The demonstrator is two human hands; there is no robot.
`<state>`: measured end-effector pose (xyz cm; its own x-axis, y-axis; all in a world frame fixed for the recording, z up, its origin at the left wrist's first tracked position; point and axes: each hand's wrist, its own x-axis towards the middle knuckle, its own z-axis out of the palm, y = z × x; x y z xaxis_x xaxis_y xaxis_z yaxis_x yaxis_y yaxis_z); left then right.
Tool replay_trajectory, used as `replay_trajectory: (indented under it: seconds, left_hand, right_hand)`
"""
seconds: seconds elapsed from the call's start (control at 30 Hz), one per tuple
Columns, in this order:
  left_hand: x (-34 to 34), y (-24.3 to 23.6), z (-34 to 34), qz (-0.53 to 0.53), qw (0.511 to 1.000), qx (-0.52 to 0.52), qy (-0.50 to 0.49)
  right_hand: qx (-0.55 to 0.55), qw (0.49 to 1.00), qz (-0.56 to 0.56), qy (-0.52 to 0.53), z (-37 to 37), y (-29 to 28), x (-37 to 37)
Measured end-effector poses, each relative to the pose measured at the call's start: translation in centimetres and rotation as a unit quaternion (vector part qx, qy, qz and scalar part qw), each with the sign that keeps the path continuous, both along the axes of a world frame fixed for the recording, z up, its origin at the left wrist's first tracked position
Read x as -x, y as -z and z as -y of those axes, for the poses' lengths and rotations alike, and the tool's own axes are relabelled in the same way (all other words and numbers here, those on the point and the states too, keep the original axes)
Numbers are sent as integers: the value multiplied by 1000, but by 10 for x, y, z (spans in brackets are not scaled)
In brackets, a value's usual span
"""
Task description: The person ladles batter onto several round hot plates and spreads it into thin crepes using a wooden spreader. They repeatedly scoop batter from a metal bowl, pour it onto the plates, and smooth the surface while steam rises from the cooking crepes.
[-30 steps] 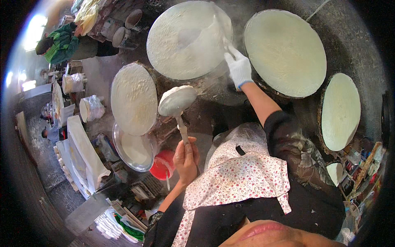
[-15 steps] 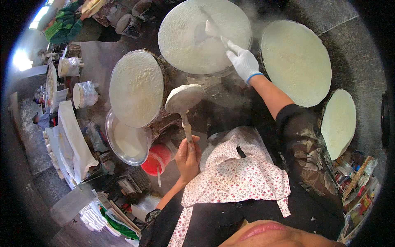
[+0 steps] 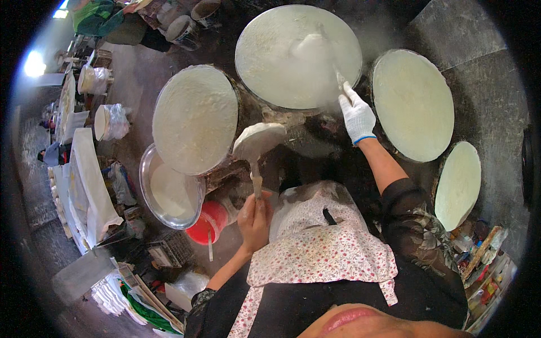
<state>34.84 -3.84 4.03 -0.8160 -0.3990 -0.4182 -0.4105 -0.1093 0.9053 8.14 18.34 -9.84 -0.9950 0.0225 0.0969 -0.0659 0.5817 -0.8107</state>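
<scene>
My left hand [image 3: 255,222], bare, is closed around the handle of a ladle [image 3: 258,142]. The wide ladle head is coated in pale batter and hangs in the gap between the left and far griddles. My right hand [image 3: 357,116], in a white knit glove, grips a long thin spatula [image 3: 339,77]. Its blade reaches over the far round griddle [image 3: 276,79], which is covered with a pale batter layer. A smooth whiter patch [image 3: 309,48] lies by the blade; steam blurs the blade's far end.
Batter-covered round griddles stand at left [image 3: 194,118], right [image 3: 414,104] and far right [image 3: 459,186]. A metal bowl [image 3: 145,188] of batter and a red bucket [image 3: 198,232] sit by my left arm. At far left are a white-covered table [image 3: 93,186] and another person [image 3: 96,19].
The view has shifted slightly. On the far griddle, the spatula and my gloved hand have drawn rightward, and the whiter patch looks broader. My left hand still holds the ladle nearly in place.
</scene>
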Motion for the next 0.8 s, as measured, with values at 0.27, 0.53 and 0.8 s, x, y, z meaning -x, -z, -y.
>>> replay_trajectory:
  seconds: [0.27, 0.53, 0.8]
  left_hand:
    - [-24, 9, 3, 4, 999, 26, -31]
    - [-37, 11, 13, 10, 999, -22, -39]
    - [130, -6, 69, -52, 992, -112, 19]
  right_hand:
    - [-152, 988, 17, -26, -7, -9, 26]
    - [-174, 973, 19, -149, -12, -16, 29]
    - [-135, 978, 25, -154, -10, -32, 35]
